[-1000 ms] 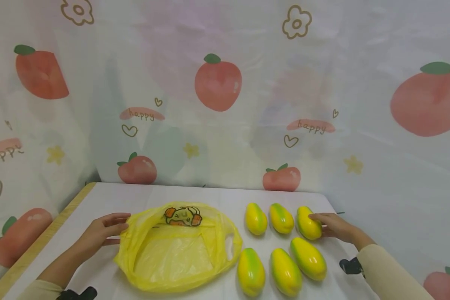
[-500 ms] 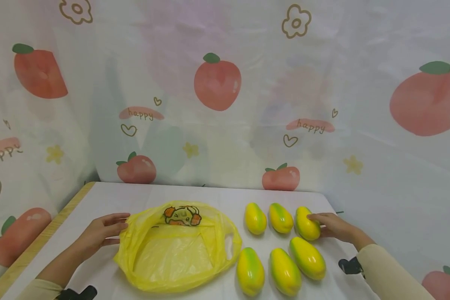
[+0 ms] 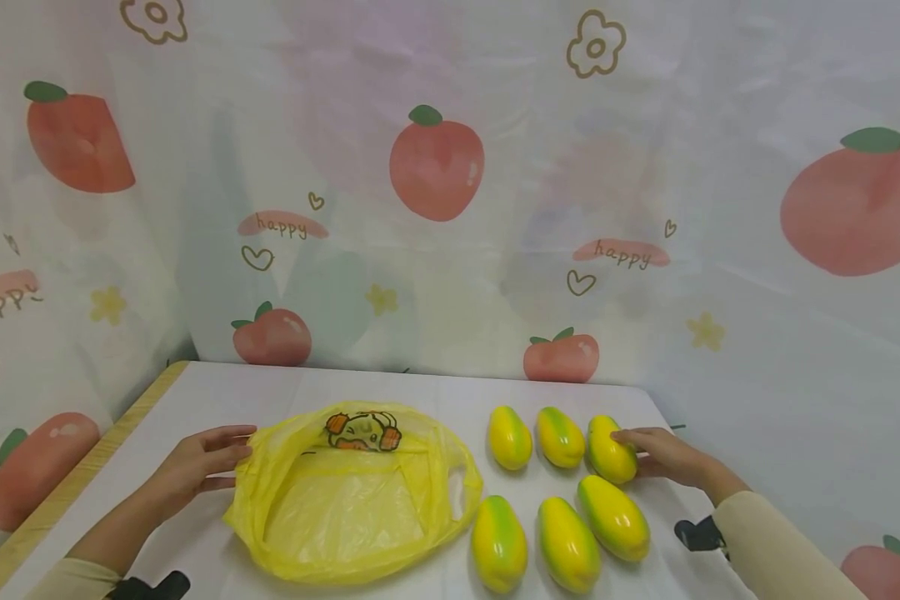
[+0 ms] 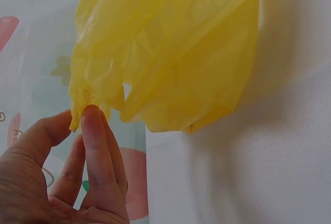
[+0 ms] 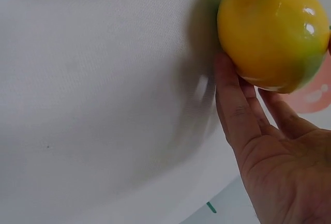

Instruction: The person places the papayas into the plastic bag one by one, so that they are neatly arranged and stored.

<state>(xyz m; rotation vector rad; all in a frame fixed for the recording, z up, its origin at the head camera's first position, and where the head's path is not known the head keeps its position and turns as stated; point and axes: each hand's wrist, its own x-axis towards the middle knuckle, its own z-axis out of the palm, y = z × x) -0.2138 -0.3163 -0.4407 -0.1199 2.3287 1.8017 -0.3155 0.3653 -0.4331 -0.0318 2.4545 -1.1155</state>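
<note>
A yellow plastic bag (image 3: 345, 517) with a cartoon print lies on the table, its mouth spread wide. My left hand (image 3: 195, 462) is at the bag's left rim; in the left wrist view, fingertips (image 4: 91, 113) pinch a bit of thin yellow film. Several yellow papayas with green streaks lie right of the bag, in two rows. The right hand (image 3: 671, 454) holds the back-right papaya (image 3: 610, 452) by its right side. Seen from the right wrist, fingers (image 5: 235, 100) lie along that papaya's end, and part of the grip is out of frame.
The nearest papayas to the bag are the front-left one (image 3: 498, 546) and the back-left one (image 3: 510, 439). A front-right papaya (image 3: 615, 518) lies just below the held one. Behind the white table (image 3: 420, 387) hangs a fruit-printed cloth (image 3: 450, 292).
The right hand and its papaya have shifted very slightly left and toward the front. The left hand and bag stay almost in place; the whole view drifts a little.
</note>
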